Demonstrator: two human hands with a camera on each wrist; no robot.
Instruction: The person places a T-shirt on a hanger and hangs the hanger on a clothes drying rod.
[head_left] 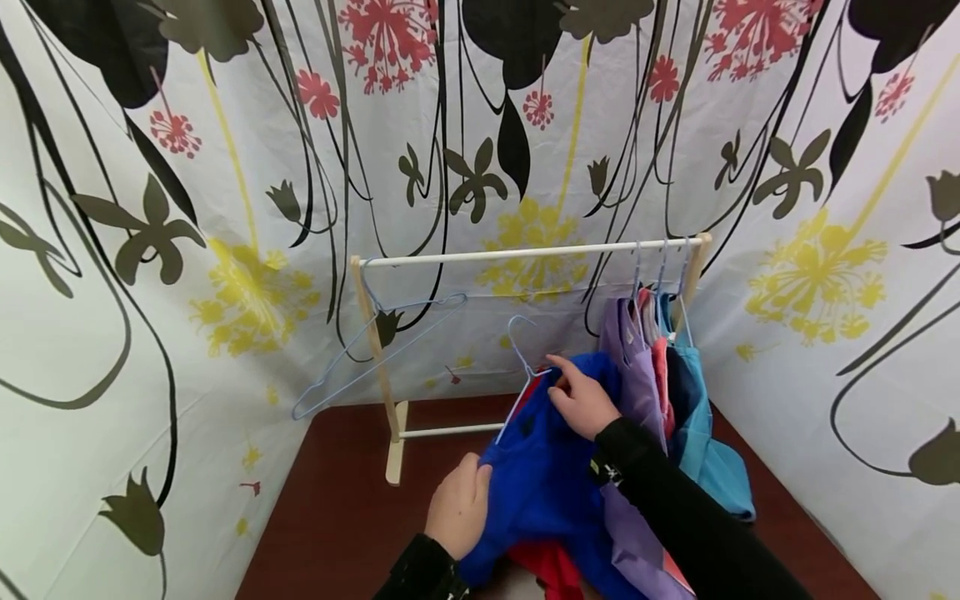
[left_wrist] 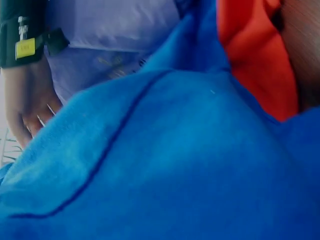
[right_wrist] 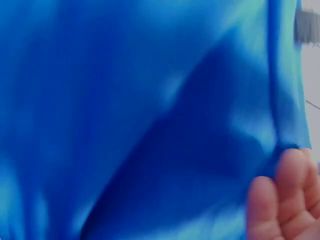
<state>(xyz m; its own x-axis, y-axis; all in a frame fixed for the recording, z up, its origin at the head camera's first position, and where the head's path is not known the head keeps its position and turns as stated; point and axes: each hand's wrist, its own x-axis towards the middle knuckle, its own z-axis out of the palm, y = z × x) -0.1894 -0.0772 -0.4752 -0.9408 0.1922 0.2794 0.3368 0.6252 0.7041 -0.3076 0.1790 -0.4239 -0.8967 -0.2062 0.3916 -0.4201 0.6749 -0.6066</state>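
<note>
A blue long-sleeved top (head_left: 536,475) with red cloth (head_left: 551,567) showing below it hangs partly over a light blue wire hanger (head_left: 517,400). At the top's left shoulder, my left hand (head_left: 459,507) grips the fabric beside the hanger's lower arm. My right hand (head_left: 585,402) holds the top near the neckline, its index finger reaching toward the hanger's neck. Blue fabric (left_wrist: 165,150) fills most of the left wrist view and hides my left fingers there. Curled fingers of the right hand (right_wrist: 285,200) meet the cloth's edge in the right wrist view.
Behind stands a wooden clothes rack (head_left: 525,254). A bare blue hanger (head_left: 375,350) hangs at its left end. At its right end hang a purple garment (head_left: 637,375), a coral one (head_left: 661,375) and a teal one (head_left: 705,442). Below is a dark red-brown tabletop (head_left: 337,500).
</note>
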